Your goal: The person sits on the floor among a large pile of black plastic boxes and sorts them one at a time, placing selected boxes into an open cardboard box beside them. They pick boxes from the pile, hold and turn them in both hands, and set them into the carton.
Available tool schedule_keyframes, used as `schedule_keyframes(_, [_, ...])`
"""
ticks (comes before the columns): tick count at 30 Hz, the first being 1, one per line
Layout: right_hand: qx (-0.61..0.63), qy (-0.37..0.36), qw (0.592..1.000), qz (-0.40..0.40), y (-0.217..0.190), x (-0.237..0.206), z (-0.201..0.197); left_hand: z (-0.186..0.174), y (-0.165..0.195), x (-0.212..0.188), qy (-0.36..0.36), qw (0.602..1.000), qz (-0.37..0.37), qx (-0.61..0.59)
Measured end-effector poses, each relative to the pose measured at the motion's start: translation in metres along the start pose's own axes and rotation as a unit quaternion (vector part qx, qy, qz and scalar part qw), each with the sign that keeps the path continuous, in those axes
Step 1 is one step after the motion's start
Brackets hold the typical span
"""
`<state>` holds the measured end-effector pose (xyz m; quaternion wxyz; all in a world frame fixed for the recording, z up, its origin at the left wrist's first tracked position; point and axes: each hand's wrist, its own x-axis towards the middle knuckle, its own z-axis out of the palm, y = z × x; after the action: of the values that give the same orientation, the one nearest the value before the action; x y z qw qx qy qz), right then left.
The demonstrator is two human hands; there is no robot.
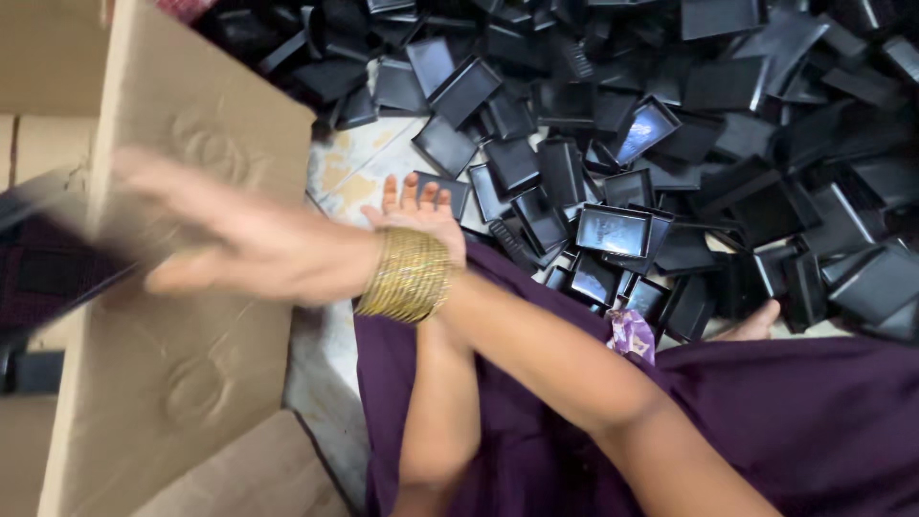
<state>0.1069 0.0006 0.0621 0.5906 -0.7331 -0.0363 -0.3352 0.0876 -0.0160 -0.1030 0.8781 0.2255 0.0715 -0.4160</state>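
My right hand (225,244) reaches across to the left and is blurred by motion. Its fingers are stretched out over the flap of a cardboard box (191,124), and several gold bangles (407,275) sit on its wrist. Nothing shows in its grasp. A dark tray-like shape (43,239) lies just beyond its fingertips inside the box. My left hand (416,209) is partly hidden behind the bangles. Its fingers are spread on the floor, touching the near edge of a black plastic tray (448,190).
A big heap of black rectangular plastic trays (670,124) covers the floor at the top and right. My purple garment (766,421) fills the lower right, with a foot (756,324) at its edge. A small crumpled purple wrapper (632,335) lies on the cloth. Pale patterned floor (349,168) shows beside the box.
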Motion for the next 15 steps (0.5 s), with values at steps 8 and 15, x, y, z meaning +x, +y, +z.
schedule_keyframes(8, [-0.492, 0.139, 0.846, 0.149, 0.004, -0.034, -0.121, 0.029, 0.026, -0.001, 0.073, 0.995, -0.052, -0.035])
schedule_keyframes(15, [-0.792, 0.209, 0.534, 0.21, 0.018, -0.148, -0.318, 0.043, -0.004, -0.006, -0.003, 0.994, -0.108, -0.008])
